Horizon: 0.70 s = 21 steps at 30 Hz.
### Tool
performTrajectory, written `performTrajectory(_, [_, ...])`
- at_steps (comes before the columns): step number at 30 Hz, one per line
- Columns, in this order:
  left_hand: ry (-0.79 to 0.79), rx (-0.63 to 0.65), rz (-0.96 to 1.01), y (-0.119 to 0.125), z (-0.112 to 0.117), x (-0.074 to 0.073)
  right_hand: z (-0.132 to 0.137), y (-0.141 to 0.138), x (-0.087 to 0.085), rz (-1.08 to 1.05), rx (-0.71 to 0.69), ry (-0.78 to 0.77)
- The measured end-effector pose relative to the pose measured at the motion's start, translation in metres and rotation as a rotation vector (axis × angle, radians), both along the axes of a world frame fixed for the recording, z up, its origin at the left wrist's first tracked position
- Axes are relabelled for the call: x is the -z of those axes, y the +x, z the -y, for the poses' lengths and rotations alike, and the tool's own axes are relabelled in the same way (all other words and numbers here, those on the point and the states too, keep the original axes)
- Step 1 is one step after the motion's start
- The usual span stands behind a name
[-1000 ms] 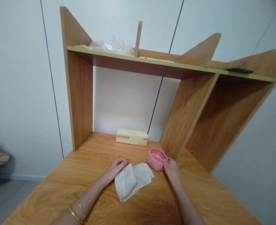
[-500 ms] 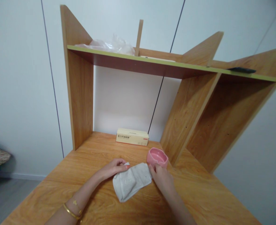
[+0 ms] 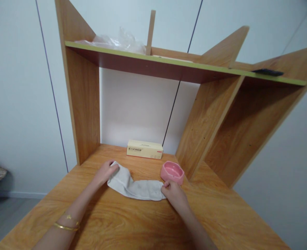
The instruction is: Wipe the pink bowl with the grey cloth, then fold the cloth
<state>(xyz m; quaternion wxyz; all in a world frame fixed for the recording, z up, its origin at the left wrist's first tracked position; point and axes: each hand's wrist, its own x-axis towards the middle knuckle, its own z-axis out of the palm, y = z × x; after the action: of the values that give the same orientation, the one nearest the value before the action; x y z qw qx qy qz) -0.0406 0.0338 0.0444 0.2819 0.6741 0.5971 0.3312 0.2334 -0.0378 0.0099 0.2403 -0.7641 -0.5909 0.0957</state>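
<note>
A light grey cloth (image 3: 140, 189) is stretched lengthwise between my two hands, sagging a little in the middle over the wooden desk (image 3: 132, 222). My left hand (image 3: 108, 172) pinches its upper left corner, which is lifted. At the other end, the fingers of my right hand (image 3: 172, 191) are closed on the right edge. Just behind my right hand stands a pink bowl (image 3: 172, 172) with an angular rim, its inside facing up.
A long cream box (image 3: 144, 150) with printed lettering lies at the back of the desk against the wall. Above runs a wooden shelf (image 3: 132, 55) bearing a clear plastic bag (image 3: 119, 42) and a dark flat object (image 3: 268, 72). An upright panel (image 3: 208, 125) rises right of the bowl.
My left hand has moved left and slightly up with its corner, unfolding the cloth into a longer strip. My right hand stays near the bowl at the right edge.
</note>
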Motion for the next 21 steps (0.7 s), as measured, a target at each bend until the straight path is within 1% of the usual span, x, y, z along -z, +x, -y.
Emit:
performTrajectory(3, [0.019, -0.169, -0.219, -0.012, 0.000, -0.001, 0.003, -0.002, -0.002, 0.000, 0.000, -0.011])
performTrajectory(5, [0.024, -0.220, -0.333, -0.015, 0.002, -0.001, 0.004, -0.003, -0.003, 0.004, -0.004, -0.019])
performTrajectory(10, [0.090, -0.219, -0.484, -0.013, 0.006, -0.002, 0.004, -0.005, -0.008, 0.024, 0.001, -0.003])
performTrajectory(11, [0.121, -0.222, -0.506, -0.012, 0.006, -0.003, 0.004, -0.005, -0.009, 0.021, -0.018, 0.015])
performTrajectory(13, [0.196, -0.219, -0.549, -0.011, 0.005, -0.004, 0.005, -0.007, -0.011, 0.008, -0.105, 0.050])
performTrajectory(16, [0.252, -0.144, -0.573, -0.011, 0.003, -0.003, 0.009, -0.012, -0.015, -0.001, -0.284, 0.068])
performTrajectory(19, [0.220, 0.002, -0.542, -0.010, 0.001, 0.000, 0.015, -0.015, -0.019, 0.023, -0.423, 0.086])
performTrajectory(21, [0.200, 0.116, -0.517, -0.009, 0.001, 0.003, 0.018, -0.015, -0.021, 0.046, -0.482, 0.081])
